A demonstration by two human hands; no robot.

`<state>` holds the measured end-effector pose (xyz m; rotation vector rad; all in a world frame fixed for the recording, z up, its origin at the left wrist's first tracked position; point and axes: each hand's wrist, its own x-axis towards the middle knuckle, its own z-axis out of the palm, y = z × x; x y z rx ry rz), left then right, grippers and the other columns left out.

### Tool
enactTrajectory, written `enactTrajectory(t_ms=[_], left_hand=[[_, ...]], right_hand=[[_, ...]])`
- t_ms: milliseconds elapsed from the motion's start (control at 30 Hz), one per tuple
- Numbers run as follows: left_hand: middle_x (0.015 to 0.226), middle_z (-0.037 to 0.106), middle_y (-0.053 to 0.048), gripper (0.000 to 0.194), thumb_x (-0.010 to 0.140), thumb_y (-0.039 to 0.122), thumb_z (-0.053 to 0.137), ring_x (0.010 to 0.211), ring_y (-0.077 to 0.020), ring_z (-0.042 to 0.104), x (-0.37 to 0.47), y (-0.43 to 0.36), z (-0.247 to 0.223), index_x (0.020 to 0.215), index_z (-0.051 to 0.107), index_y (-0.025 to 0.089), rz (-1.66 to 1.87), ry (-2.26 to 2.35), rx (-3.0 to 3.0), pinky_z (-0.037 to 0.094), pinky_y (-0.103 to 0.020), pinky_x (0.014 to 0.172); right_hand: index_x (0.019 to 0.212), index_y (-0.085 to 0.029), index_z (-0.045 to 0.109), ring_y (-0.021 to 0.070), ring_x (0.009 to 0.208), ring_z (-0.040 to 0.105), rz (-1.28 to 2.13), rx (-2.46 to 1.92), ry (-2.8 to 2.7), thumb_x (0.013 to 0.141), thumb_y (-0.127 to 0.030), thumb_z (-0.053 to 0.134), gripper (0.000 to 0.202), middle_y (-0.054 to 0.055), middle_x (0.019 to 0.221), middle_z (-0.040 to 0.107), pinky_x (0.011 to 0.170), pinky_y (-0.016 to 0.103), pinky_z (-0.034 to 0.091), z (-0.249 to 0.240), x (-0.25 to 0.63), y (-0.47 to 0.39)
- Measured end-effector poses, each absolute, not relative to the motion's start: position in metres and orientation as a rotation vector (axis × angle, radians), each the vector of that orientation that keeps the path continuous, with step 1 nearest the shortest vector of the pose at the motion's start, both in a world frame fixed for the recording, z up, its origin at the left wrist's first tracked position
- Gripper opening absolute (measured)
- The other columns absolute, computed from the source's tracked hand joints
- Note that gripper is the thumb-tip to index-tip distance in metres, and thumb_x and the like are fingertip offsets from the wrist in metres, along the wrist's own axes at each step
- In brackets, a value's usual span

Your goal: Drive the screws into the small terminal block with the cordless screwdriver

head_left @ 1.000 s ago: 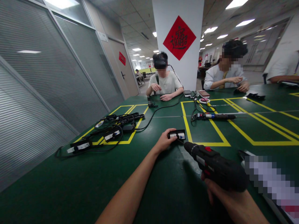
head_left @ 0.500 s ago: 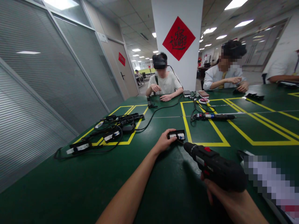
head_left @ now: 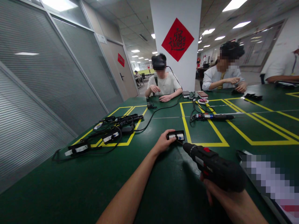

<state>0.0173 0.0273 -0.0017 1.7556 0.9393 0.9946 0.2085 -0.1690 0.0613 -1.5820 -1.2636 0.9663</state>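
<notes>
My left hand point(head_left: 164, 140) is closed on a small black case with white and blue parts inside point(head_left: 179, 136), its thumb lying along the near edge. The case rests on the green table point(head_left: 77, 186). In my right hand point(head_left: 217, 186) is a black cordless drill point(head_left: 212, 165) with red details, gripped by its handle. The drill points left and away from me, its thin bit reaching the near side of the case. Whether the tip touches a screw is too small to tell.
To the left lie several black devices with cables point(head_left: 112, 135). A black pen-shaped electric screwdriver point(head_left: 215, 117) lies further back, near a roll of tape point(head_left: 203, 101). A blurred-out flat item point(head_left: 268, 180) is at right. Two people sit opposite, another at far right.
The view has shifted very slightly. Both hands, the drill and the case keep almost the same positions relative to each other.
</notes>
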Motion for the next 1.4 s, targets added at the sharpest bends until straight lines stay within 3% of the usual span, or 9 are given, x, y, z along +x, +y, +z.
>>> enactTrajectory(t_ms=[167, 367, 600, 767, 933, 1167, 1333, 1400], left_hand=[[0.105, 0.056, -0.009, 0.045, 0.073, 0.027, 0.058, 0.089, -0.0161, 0.056, 0.017, 0.028, -0.002, 0.115, 0.047, 0.015, 0.991, 0.934, 1.773, 0.045, -0.030, 0.080], [0.105, 0.056, -0.009, 0.045, 0.073, 0.026, 0.058, 0.090, -0.0160, 0.056, 0.017, 0.027, 0.000, 0.115, 0.047, 0.015, 0.987, 0.910, 1.753, 0.044, -0.029, 0.081], [0.106, 0.056, -0.009, 0.045, 0.073, 0.026, 0.058, 0.090, -0.0162, 0.056, 0.018, 0.025, 0.000, 0.115, 0.047, 0.015, 0.992, 0.945, 1.751, 0.045, -0.030, 0.082], [0.106, 0.056, -0.008, 0.045, 0.074, 0.028, 0.057, 0.090, -0.0156, 0.056, 0.018, 0.023, 0.004, 0.115, 0.046, 0.016, 0.978, 0.935, 1.767, 0.044, -0.029, 0.083], [0.106, 0.056, -0.008, 0.044, 0.074, 0.027, 0.056, 0.092, -0.0162, 0.055, 0.018, 0.022, 0.006, 0.116, 0.046, 0.015, 0.986, 0.927, 1.784, 0.044, -0.030, 0.083], [0.107, 0.053, -0.008, 0.035, 0.075, 0.030, 0.055, 0.097, -0.0178, 0.051, 0.017, 0.025, 0.005, 0.107, 0.055, 0.017, 0.989, 0.948, 1.912, 0.040, -0.032, 0.087], [0.107, 0.053, -0.008, 0.028, 0.075, 0.030, 0.055, 0.105, -0.0200, 0.046, 0.016, 0.024, 0.009, 0.100, 0.061, 0.018, 0.968, 1.005, 1.983, 0.035, -0.034, 0.093], [0.107, 0.053, -0.008, 0.028, 0.075, 0.029, 0.055, 0.106, -0.0202, 0.046, 0.017, 0.023, 0.009, 0.100, 0.061, 0.018, 0.966, 1.011, 1.980, 0.034, -0.034, 0.094]], right_hand=[[0.076, -0.021, 0.052, 0.0137, 0.037, 0.056, 1.044, -1.585, -1.210, 0.065, -0.038, 0.055, 0.020, 0.000, 0.056, 0.063, 0.038, 0.026, 0.043, 0.053, 0.209, -0.170], [0.082, -0.023, 0.048, 0.0156, 0.031, 0.050, 1.067, -1.656, -1.152, 0.067, -0.036, 0.050, 0.021, -0.008, 0.032, 0.048, 0.036, 0.025, 0.036, 0.066, 0.205, -0.175], [0.087, -0.021, 0.048, 0.0159, 0.039, 0.057, 1.073, -1.613, -1.208, 0.067, -0.039, 0.048, 0.026, -0.001, 0.053, 0.063, 0.042, 0.028, 0.047, 0.063, 0.207, -0.173], [0.070, -0.021, 0.052, 0.0175, 0.033, 0.058, 0.983, -1.631, -1.353, 0.066, -0.032, 0.052, 0.012, -0.003, 0.042, 0.057, 0.037, 0.028, 0.048, 0.055, 0.210, -0.164], [0.063, -0.023, 0.056, 0.0163, 0.033, 0.058, 0.989, -1.584, -1.289, 0.063, -0.026, 0.055, 0.004, -0.002, 0.047, 0.062, 0.035, 0.027, 0.047, 0.052, 0.212, -0.163], [0.066, -0.022, 0.062, 0.0177, 0.031, 0.056, 1.025, -1.602, -1.339, 0.065, -0.021, 0.052, 0.010, -0.004, 0.037, 0.055, 0.033, 0.028, 0.047, 0.060, 0.211, -0.162], [0.085, -0.019, 0.063, 0.0170, 0.037, 0.059, 0.916, -1.567, -1.284, 0.065, -0.027, 0.054, 0.023, 0.002, 0.062, 0.066, 0.034, 0.029, 0.049, 0.057, 0.213, -0.164], [0.090, -0.018, 0.061, 0.0160, 0.035, 0.058, 0.899, -1.583, -1.289, 0.066, -0.029, 0.053, 0.027, 0.001, 0.060, 0.065, 0.035, 0.029, 0.049, 0.054, 0.213, -0.164]])
